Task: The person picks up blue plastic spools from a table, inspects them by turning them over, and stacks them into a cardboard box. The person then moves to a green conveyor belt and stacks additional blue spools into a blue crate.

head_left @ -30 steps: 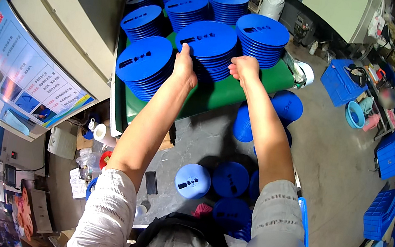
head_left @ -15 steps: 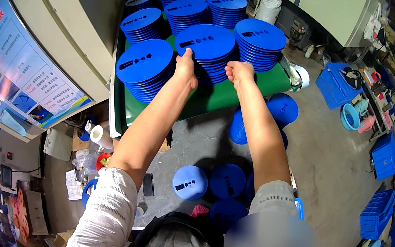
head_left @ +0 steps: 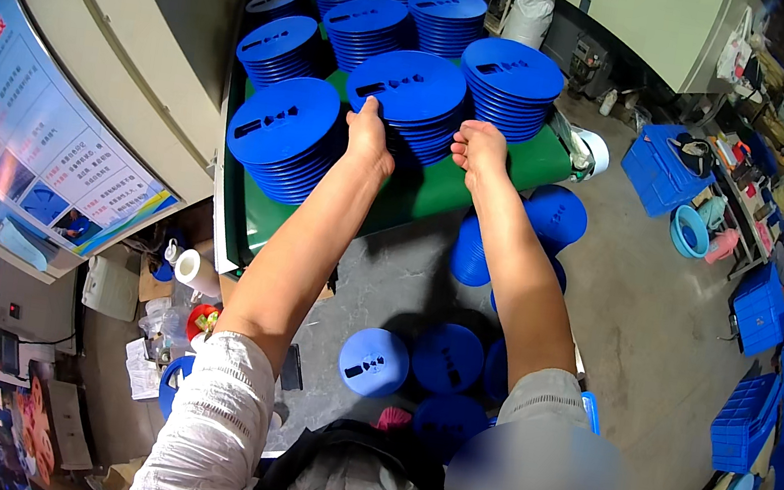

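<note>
Both my arms reach forward to a stack of round blue plastic discs [head_left: 407,87] at the front of a green conveyor belt [head_left: 266,217]. Each disc has a dark slot and small cut-outs. My left hand [head_left: 369,139] is closed on the near left rim of the stack's upper discs, thumb on top and the other fingers hidden. At the stack's right side, my right hand [head_left: 481,147] is closed, fingers curled in beside the rims; whatever they may hold is hidden. Similar stacks stand left [head_left: 284,125] and right [head_left: 512,71] of it.
More disc stacks [head_left: 366,19] line the belt behind. Below my arms, several blue discs [head_left: 373,363] lie on a grey surface [head_left: 398,276], near a dark phone [head_left: 294,368]. A machine panel [head_left: 185,5] borders the belt's left. Blue crates [head_left: 663,168] stand at right.
The view has shifted slightly. My right hand's fingers have moved a little beside the stack, while my left hand keeps its place on the rim.
</note>
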### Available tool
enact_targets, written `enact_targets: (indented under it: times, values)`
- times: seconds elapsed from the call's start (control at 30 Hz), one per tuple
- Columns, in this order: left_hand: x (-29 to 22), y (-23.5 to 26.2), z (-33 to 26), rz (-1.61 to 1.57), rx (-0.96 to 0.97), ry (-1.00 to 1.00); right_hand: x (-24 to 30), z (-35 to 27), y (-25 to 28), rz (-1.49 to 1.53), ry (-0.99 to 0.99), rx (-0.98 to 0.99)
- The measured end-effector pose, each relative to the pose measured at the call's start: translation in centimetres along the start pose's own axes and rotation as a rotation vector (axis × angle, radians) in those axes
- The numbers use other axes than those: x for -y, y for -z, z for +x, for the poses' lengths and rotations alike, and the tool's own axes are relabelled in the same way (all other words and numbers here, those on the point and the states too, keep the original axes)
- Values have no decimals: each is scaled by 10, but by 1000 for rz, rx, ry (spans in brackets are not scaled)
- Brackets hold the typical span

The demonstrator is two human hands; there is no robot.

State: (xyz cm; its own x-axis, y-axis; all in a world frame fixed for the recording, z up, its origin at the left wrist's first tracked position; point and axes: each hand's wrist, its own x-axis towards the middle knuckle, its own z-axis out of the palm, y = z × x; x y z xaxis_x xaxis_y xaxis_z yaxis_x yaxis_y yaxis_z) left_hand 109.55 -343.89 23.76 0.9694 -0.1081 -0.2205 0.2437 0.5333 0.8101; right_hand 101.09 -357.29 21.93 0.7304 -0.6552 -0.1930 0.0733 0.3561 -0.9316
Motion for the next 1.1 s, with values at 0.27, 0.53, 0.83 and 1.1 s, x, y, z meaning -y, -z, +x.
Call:
enact_targets:
  times: [0.27, 0.53, 0.83, 1.1]
  values:
    - [0, 1, -1, 57, -8, 10, -7, 11, 8, -73, -48, 46]
    - [-16, 0, -21, 49, 70, 70, 7, 17, 4, -103, -206, 108]
    - [-15, 1, -19, -4, 77, 69, 1, 1, 1, -7, -50, 108]
    - [-4, -11, -23, -49, 8, -137, 15, -10, 4, -84, 49, -3]
